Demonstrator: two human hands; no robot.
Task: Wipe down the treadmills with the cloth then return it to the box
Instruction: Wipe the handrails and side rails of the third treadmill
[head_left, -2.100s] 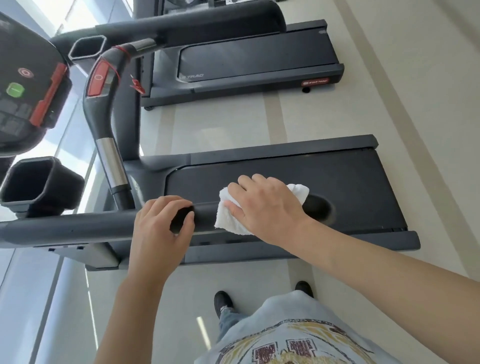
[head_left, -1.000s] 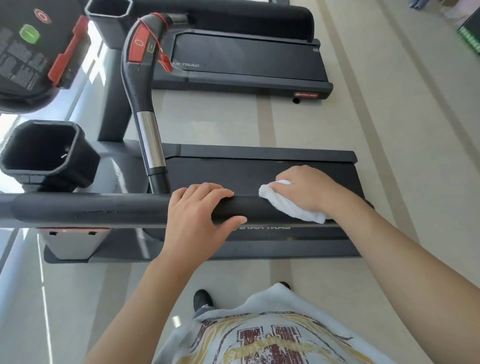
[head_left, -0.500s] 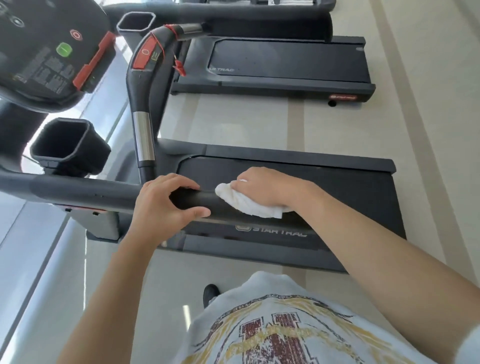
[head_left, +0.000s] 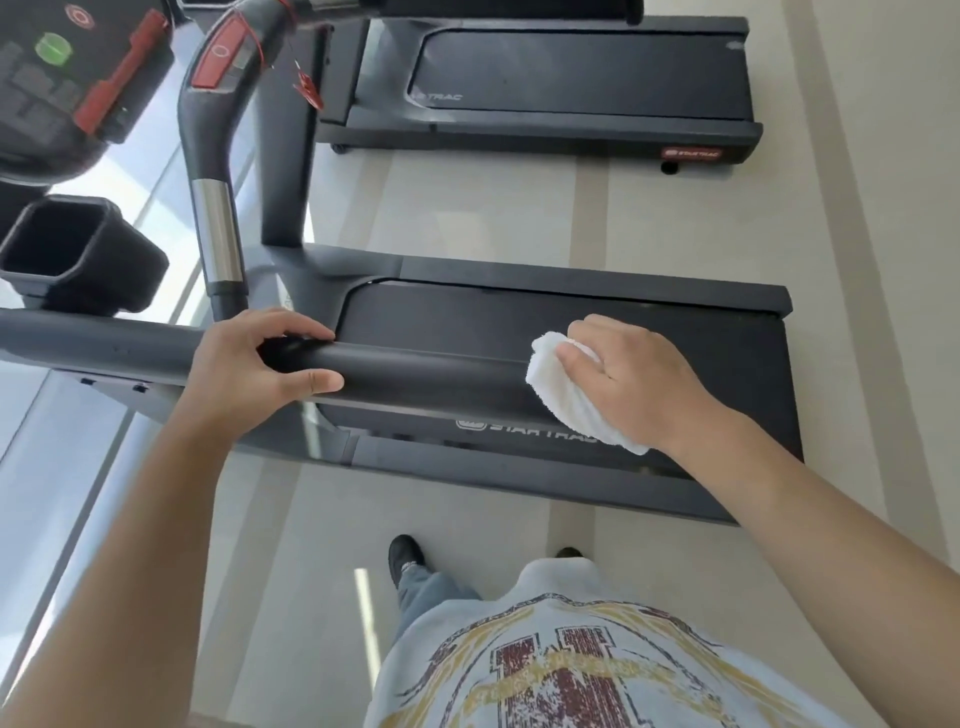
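A black treadmill (head_left: 571, 322) lies across the middle of the view, its dark side handrail (head_left: 415, 374) running left to right in front of me. My left hand (head_left: 249, 369) grips the handrail, fingers over the top and thumb underneath. My right hand (head_left: 634, 379) holds a bunched white cloth (head_left: 561, 389) against the right end of the same rail. The box is not in view.
A second treadmill (head_left: 571, 83) stands further back. At the left are the console (head_left: 67, 78) with a green button, a black cup holder (head_left: 72, 254) and a curved grip bar with a red panel (head_left: 218, 57). Pale floor surrounds the machines; my feet show below.
My right hand has slid the cloth to the right along the handrail, away from my left hand. My left hand has kept its grip on the rail.
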